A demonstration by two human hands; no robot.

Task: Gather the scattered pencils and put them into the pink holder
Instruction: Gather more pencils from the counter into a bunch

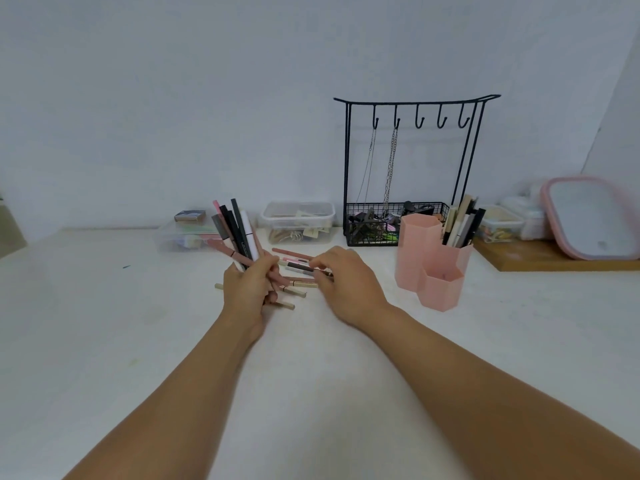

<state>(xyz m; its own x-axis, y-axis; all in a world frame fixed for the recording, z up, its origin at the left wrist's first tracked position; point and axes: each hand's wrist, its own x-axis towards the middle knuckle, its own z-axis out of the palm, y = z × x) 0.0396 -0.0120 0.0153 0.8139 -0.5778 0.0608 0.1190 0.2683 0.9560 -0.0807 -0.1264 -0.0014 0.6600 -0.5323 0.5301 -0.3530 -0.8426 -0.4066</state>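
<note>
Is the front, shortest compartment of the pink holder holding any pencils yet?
No: the pink holder's short front compartment shows none; pencils stand only in its rear right compartment.

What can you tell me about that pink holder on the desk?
The pink holder looks like matte plastic: three joined six-sided cups of different heights, standing upright on the white table, right of the right hand. The back right cup holds several upright pencils. The low front cup looks empty; the inside of the tall left one cannot be seen. Neither hand touches it.
</note>
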